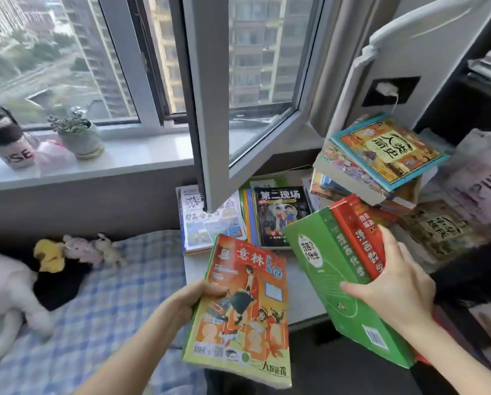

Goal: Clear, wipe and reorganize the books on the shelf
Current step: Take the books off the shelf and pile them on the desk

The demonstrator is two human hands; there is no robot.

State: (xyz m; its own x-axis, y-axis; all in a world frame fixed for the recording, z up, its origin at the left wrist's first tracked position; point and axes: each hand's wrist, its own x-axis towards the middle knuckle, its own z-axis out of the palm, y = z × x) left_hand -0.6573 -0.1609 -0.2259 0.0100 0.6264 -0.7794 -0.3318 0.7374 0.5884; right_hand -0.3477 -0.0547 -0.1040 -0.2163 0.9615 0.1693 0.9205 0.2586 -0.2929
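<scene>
Book stack on table, right of bed.

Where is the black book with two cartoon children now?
Head view, centre: the black book lies on stacked books below the open window sash, just beyond the green book in the right hand.

Window sash low over book piles

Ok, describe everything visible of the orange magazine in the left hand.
The orange magazine is a closed, glossy paper issue, cover up: cartoon figures, red title characters at the top, a yellow-green strip along the bottom. It is tilted slightly, held off any surface. The left hand grips its left edge, thumb on the cover. Green edges showing beneath suggest more issues under it.
</scene>
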